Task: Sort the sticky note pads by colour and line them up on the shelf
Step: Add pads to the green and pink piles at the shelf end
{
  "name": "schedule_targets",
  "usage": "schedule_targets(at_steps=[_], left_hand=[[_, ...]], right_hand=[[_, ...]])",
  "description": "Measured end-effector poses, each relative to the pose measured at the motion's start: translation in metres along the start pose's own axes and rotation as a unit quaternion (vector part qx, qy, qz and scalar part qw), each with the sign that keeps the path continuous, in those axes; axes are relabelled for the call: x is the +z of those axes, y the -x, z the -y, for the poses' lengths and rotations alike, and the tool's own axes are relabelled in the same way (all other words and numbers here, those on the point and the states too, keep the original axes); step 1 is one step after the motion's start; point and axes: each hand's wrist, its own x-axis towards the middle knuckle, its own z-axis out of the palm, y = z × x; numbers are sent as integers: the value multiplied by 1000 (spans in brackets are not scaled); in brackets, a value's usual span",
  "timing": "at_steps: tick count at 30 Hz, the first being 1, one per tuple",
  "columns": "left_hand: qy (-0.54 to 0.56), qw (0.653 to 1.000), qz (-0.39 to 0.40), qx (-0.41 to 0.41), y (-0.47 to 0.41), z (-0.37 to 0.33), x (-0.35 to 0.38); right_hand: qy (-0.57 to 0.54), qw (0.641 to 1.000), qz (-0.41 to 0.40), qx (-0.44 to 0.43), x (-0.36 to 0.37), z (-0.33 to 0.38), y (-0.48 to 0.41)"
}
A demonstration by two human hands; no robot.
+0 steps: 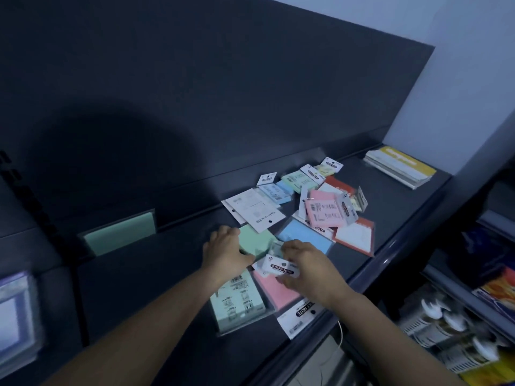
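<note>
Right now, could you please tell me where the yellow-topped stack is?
In the head view, the yellow-topped stack lies at the far right end of the shelf, by the pale wall, apart from the scattered sticky note pads to its left.

Looking like a stationery shop: barcoded hang-tab sticky note packs (324,214) are lying around the grip on display shelving (401,210), packaged stock (434,330) sitting down-right of it.

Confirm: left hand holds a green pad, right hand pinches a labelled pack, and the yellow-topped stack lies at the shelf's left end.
Wrong end: the head view shows the yellow-topped stack at the right end of the shelf. The left hand does hold the green pad and the right hand pinches the labelled pack.
</note>
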Motion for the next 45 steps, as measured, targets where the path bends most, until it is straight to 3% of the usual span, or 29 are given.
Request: schedule_targets(at_steps=[2, 7, 10, 13, 15, 20, 25, 28, 31, 33, 35, 37, 41, 45], left_hand=[[-7, 1000, 11, 8, -3, 3, 0], [47, 998, 37, -7, -2, 14, -18], [6, 998, -61, -29, 4, 30, -40], [-134, 962, -229, -64, 10, 57, -67], [-194, 936, -274, -110, 17, 76, -77], [-272, 906, -239, -217, 30, 103, -76], [-288, 894, -260, -226, 43, 109, -83], [-189, 902, -340, -184, 50, 102, -96], [70, 894, -404, -180, 60, 89, -100], [273, 846, -409, -204, 68, 81, -97], [417, 778, -413, -223, 79, 76, -88], [479, 731, -414, -254, 94, 73, -78], [549, 677, -393, -292, 137, 70, -68], [539, 691, -378, -299, 196, 80, -79]], right_hand=[[-4, 999, -36, 2, -5, 3, -7], [-200, 963, -172, 50, -22, 9, -30], [-296, 931, -210, 47, -20, 20, -48], [-359, 914, -185, 22, -9, 36, -65], [-374, 914, -160, 4, -2, 46, -76], [-387, 917, -83, -48, 15, 58, -90], [-405, 909, -41, -85, 24, 54, -90], [-371, 925, -8, -81, 29, 48, -93], [-365, 928, 5, -74, 36, 48, -95], [-390, 917, 8, -80, 37, 55, -98], [-454, 884, 41, -101, 36, 69, -99], [-505, 849, 80, -131, 35, 86, -98], [-547, 809, 138, -164, 37, 124, -84], [-561, 782, 194, -191, 44, 167, -60]])
